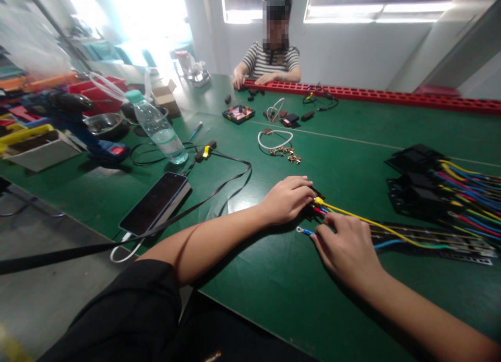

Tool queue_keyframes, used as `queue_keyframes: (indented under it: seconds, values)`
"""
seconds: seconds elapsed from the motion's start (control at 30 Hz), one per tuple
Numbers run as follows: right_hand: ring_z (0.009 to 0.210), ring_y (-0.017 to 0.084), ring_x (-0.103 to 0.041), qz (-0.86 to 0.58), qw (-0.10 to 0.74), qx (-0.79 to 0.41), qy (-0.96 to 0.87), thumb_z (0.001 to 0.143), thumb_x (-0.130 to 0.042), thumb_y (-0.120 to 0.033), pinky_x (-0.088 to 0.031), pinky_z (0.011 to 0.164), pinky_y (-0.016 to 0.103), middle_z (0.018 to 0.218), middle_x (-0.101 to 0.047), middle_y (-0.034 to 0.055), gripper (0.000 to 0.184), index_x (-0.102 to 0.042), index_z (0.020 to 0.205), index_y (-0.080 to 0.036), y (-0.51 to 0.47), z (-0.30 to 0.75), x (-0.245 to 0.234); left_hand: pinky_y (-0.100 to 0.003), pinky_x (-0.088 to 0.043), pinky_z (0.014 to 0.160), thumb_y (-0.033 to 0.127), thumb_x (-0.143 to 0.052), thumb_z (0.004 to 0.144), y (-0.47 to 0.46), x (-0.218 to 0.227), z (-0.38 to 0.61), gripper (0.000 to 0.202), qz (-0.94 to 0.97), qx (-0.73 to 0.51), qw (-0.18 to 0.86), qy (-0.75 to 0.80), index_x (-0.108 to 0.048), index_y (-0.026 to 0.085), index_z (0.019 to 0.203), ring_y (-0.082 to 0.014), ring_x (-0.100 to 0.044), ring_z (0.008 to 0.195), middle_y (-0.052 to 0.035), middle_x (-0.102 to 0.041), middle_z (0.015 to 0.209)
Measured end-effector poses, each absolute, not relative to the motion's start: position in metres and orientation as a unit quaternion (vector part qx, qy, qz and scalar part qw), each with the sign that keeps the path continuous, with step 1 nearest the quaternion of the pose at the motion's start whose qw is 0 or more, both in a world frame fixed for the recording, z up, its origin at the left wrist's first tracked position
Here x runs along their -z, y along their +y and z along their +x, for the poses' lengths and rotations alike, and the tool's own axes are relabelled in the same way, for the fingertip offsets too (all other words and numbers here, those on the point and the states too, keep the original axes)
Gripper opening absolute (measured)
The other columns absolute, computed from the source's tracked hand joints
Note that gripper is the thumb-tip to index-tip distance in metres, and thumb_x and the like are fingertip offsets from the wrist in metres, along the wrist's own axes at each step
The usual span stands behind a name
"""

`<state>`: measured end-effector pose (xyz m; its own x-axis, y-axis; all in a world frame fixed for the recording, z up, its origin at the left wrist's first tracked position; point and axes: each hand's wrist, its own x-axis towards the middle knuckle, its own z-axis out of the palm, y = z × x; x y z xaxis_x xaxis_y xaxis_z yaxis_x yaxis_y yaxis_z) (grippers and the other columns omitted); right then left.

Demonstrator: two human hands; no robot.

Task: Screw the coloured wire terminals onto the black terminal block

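My left hand (287,197) rests on the green table (274,278), fingers curled over a small black connector block (315,195) that it holds down. My right hand (346,247) lies just right of it, fingertips pinched at a blue wire with a ring terminal (303,230). A yellow wire (352,216) and red and blue wires run from the block to the right, along a black strip (450,244).
Finished black blocks with coloured wire bundles (430,179) lie at right. A phone on a power bank (156,201), a water bottle (158,127), a black strap (219,190), a white cable with brass terminals (279,143) and bins (39,143) sit left. A person (270,59) sits across by red trays (371,96).
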<state>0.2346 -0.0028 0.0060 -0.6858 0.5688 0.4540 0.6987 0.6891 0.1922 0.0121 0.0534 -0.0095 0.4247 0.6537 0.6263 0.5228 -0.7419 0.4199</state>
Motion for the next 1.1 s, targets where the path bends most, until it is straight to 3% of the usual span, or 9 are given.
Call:
queue_keyframes:
  seconds: [0.87, 1.1]
  values:
    - [0.090, 0.026, -0.043, -0.363, 0.181, 0.199, -0.892, 0.097, -0.057, -0.033, -0.025, 0.078, 0.037, 0.094, -0.059, 0.0132, 0.028, -0.069, 0.078, -0.017, -0.0064, 0.2322, -0.0071, -0.049, -0.050, 0.114, 0.027, -0.049, 0.104, 0.0534, 0.0092, 0.0132, 0.022, 0.837, -0.415, 0.087, 0.347, -0.069, 0.019, 0.108, -0.0270, -0.058, 0.133, -0.0130, -0.069, 0.125]
    - [0.094, 0.028, -0.046, -0.348, 0.222, 0.220, -0.884, 0.099, -0.055, -0.025, -0.030, 0.084, 0.040, 0.099, -0.065, 0.0147, 0.022, -0.069, 0.084, -0.015, -0.0068, 0.2302, -0.0060, -0.049, -0.051, 0.112, 0.028, -0.049, 0.104, 0.0517, 0.0087, 0.0121, 0.025, 0.835, -0.415, 0.075, 0.353, -0.070, 0.016, 0.109, -0.0278, -0.059, 0.132, -0.0143, -0.068, 0.125]
